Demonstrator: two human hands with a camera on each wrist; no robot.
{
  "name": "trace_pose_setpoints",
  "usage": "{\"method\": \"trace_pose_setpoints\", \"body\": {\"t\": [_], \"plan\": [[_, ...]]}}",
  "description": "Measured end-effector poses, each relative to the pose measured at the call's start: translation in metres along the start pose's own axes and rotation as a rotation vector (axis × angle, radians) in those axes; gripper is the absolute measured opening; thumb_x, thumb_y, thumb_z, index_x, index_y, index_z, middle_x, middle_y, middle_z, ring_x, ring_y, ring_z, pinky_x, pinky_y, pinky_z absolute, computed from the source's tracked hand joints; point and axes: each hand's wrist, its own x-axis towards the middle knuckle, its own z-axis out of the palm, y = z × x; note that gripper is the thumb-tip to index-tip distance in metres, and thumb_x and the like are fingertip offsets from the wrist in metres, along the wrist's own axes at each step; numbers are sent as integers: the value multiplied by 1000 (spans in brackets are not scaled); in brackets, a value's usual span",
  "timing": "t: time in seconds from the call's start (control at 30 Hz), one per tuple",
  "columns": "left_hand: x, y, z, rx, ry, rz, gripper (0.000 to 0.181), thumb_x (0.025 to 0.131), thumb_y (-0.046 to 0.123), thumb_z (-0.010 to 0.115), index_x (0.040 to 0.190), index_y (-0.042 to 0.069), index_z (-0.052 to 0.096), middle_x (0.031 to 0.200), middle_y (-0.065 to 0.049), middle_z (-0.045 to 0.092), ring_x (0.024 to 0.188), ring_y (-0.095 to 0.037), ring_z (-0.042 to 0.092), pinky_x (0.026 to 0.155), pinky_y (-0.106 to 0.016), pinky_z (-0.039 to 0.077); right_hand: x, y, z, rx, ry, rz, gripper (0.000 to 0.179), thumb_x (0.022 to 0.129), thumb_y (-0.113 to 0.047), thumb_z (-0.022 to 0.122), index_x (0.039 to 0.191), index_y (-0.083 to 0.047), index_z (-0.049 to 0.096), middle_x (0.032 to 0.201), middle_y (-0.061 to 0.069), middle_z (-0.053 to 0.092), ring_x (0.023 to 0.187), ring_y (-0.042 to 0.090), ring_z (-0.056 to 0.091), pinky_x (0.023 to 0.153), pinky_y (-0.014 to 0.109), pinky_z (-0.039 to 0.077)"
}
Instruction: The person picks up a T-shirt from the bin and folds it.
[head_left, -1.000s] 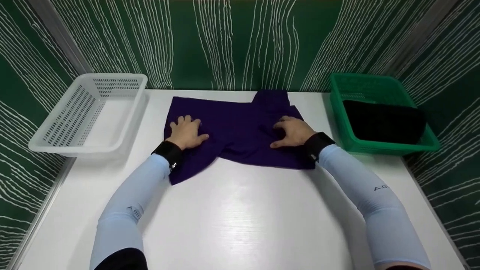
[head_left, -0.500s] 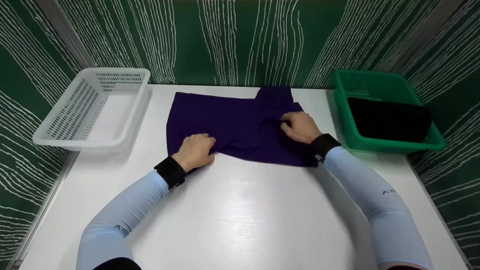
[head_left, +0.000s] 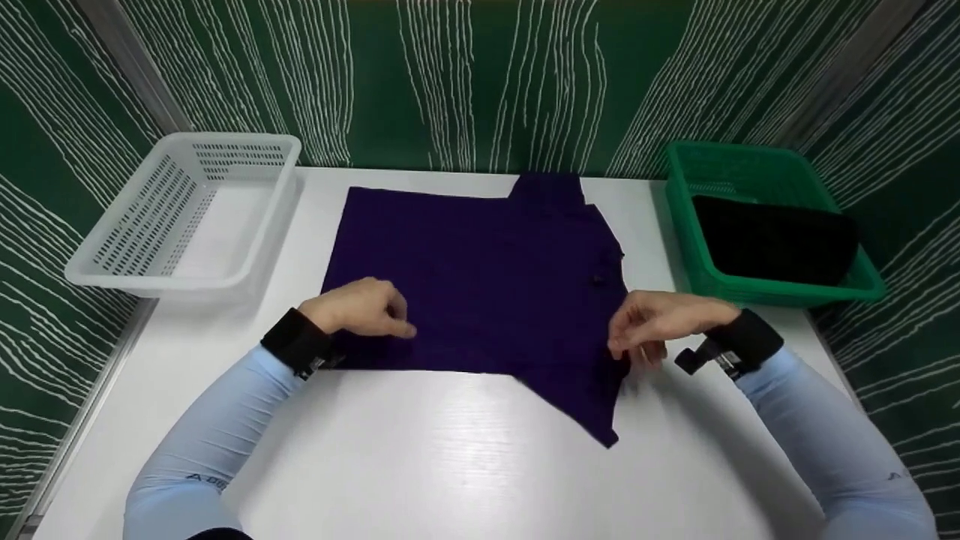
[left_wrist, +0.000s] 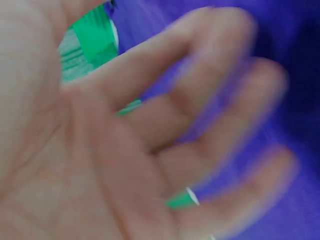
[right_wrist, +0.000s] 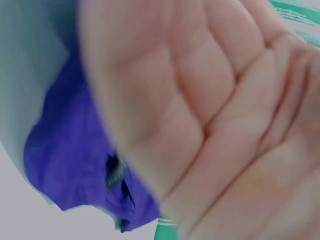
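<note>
A dark purple short-sleeved shirt [head_left: 465, 277] lies spread on the white table, one sleeve reaching the back edge and the other pointing toward me. Over its near left part is my left hand [head_left: 360, 307], fingers loosely bent; in the left wrist view the left hand [left_wrist: 165, 120] is blurred, with nothing between its fingers. At the shirt's right edge my right hand [head_left: 652, 322] brings thumb and fingertips together on the cloth by the near shoulder. In the right wrist view the right hand [right_wrist: 200, 120] covers much of the shirt [right_wrist: 75, 155], and its fingertips are out of sight.
On the left stands a white perforated basket [head_left: 259, 255]. A green basket [head_left: 757, 289] on the right holds a black folded item [head_left: 776, 240]. A green wall [head_left: 375, 90] with white wavy lines borders the table [head_left: 450, 450] at the back.
The shirt's folded-over near part is now spread toward me, its near sleeve out to the right. My right hand has come nearer and right; my left hand has shifted left off the near hem.
</note>
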Motion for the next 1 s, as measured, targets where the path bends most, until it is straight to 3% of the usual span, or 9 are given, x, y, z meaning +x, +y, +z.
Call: {"method": "trace_pose_setpoints", "body": {"t": [0.13,0.23,0.4,0.5,0.7,0.8,0.87,0.93,1.0], "plan": [[19,-14,-1,62,181,-36,46,103,38,80,135,5,77,128,-19,78,119,-40,72,105,-56,60,16,11,4,-296,374,-48,14,104,-14,77,105,0,82,86,12,82,70,16,75,66,30,61],[31,-25,1,98,173,-120,77,99,42,85,161,6,58,160,-30,57,148,-53,53,121,-66,51,32,19,4,-516,550,-18,32,98,-23,86,123,-3,80,111,17,83,98,33,79,90,46,64],[39,-32,6,54,19,-252,116,91,61,88,179,13,29,184,-34,17,168,-64,21,132,-76,34,47,30,12,-628,449,199,96,88,-50,94,161,0,55,168,36,50,152,59,53,123,72,47],[35,-25,9,61,-30,-309,130,85,68,91,181,17,20,187,-32,7,169,-65,16,129,-81,34,48,29,19,-655,421,293,113,82,-56,97,167,-2,47,176,37,36,158,63,44,124,75,45],[29,-11,15,107,-67,-339,145,79,73,94,183,19,10,186,-34,0,168,-68,13,123,-83,40,40,23,26,-699,396,359,126,75,-59,102,171,-5,41,179,35,33,159,62,43,120,75,49],[25,-11,20,110,-28,-321,142,79,72,94,182,16,13,186,-36,3,168,-67,16,126,-78,41,35,21,28,-713,415,329,118,76,-55,102,168,-4,48,176,35,39,156,62,46,118,75,51],[19,-11,25,107,18,-291,136,82,70,93,181,12,21,184,-38,11,166,-66,21,125,-77,44,31,20,33,-733,466,276,99,78,-53,101,155,-4,62,164,31,55,145,57,59,110,71,57],[10,-8,29,105,76,-237,122,85,66,93,174,5,36,177,-40,29,161,-63,35,119,-74,50,27,19,39,-737,531,205,71,82,-51,99,131,-5,76,137,23,74,119,46,74,93,61,64],[0,-4,32,104,119,-173,99,86,60,94,156,0,58,159,-36,52,145,-56,52,109,-68,58,24,16,48,-734,582,118,48,84,-53,97,99,-11,80,100,9,79,85,28,74,72,47,62]]}}
